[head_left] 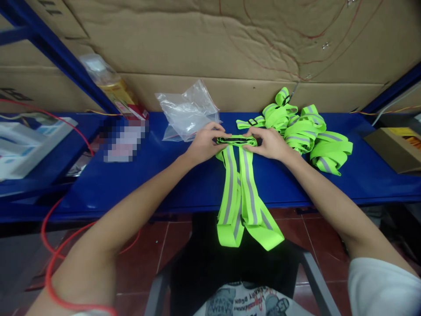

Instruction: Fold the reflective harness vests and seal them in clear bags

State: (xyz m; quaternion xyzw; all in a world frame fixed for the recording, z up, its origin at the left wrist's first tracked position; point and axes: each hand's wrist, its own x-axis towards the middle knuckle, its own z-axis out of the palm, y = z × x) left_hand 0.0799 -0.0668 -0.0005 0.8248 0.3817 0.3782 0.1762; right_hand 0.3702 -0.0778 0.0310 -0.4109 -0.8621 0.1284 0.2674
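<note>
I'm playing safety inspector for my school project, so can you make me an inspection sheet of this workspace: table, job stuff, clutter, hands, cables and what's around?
Surface: blue table, with things lying on it.
Job's things: green strap with a grey stripe, partly folded, its loops hanging past the front edge; bundled green straps to the right.
Clutter: clear plastic bag; bottle, back left; brown box, far right.
Hands: left hand and right hand pinch opposite ends of the strap's folded part.
Cables: red cable looping at lower left.
Surroundings: cardboard behind; red tiled floor below.
</note>
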